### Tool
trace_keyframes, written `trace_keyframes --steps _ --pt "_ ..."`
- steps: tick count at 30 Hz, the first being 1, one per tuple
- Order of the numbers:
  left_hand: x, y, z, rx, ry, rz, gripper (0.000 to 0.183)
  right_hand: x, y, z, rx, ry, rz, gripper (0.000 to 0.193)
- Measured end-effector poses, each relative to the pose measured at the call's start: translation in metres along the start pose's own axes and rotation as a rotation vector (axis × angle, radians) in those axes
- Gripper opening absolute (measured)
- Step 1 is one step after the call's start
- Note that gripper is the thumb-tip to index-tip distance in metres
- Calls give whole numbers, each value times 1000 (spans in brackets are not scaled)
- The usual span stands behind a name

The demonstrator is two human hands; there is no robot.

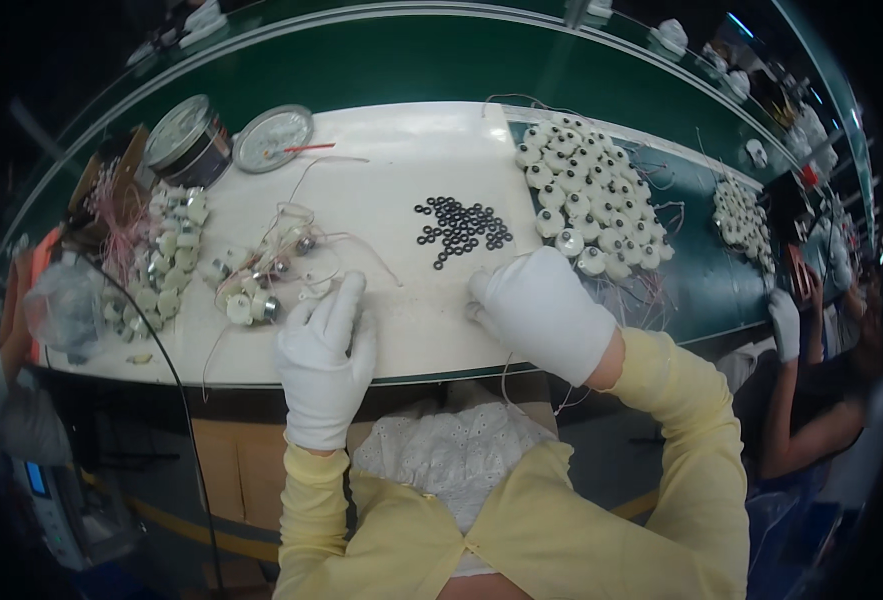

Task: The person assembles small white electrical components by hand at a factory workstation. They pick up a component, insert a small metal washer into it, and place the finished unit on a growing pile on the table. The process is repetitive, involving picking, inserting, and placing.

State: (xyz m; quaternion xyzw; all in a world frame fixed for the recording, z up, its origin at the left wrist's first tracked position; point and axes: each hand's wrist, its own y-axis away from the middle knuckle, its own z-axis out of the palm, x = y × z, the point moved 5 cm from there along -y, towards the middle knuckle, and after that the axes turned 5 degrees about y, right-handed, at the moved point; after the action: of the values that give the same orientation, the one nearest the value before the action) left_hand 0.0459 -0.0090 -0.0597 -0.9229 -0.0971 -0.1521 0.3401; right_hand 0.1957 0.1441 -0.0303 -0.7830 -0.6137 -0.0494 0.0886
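My left hand [324, 362], in a white glove, is over the near edge of the white work surface. Its fingers are apart and stretched forward, beside a small white part [315, 286]; whether they touch it I cannot tell. Just beyond lies a loose group of small white-bodied motors [251, 303] with metal cases and thin wires. My right hand [553, 315], also gloved, is closed with its fingers curled under. What it holds is hidden, but a thin pale wire [506, 382] hangs below it over the table edge. Several black rings [461, 228] lie scattered between and beyond my hands.
At right, white motors [589, 195] with dark tips stand packed on a green mat [706, 265]. Far left are a tin [183, 140], a round lid [274, 138] with a red stick [309, 148], and more motors [166, 255]. A co-worker's gloved hand [784, 325] is at far right.
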Motion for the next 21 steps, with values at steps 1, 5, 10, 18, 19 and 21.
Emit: trace_keyframes --steps 1,5,10,18,19,21 --pt "1 -3 2 -8 28 8 52 3 5 2 7 -12 43 24" --pt "0 -1 1 -50 36 -94 55 22 25 2 102 -521 178 35" --pt "6 -1 4 -16 0 -38 55 34 86 -5 -15 -1827 579 40" --pt "5 1 8 -25 -23 -27 46 83 156 29 708 -2587 554 49" --pt "5 2 8 -21 -23 -37 46 89 160 29 758 -2511 624 50" --pt "3 4 9 -26 -25 -51 46 99 168 27 811 -2319 706 50"
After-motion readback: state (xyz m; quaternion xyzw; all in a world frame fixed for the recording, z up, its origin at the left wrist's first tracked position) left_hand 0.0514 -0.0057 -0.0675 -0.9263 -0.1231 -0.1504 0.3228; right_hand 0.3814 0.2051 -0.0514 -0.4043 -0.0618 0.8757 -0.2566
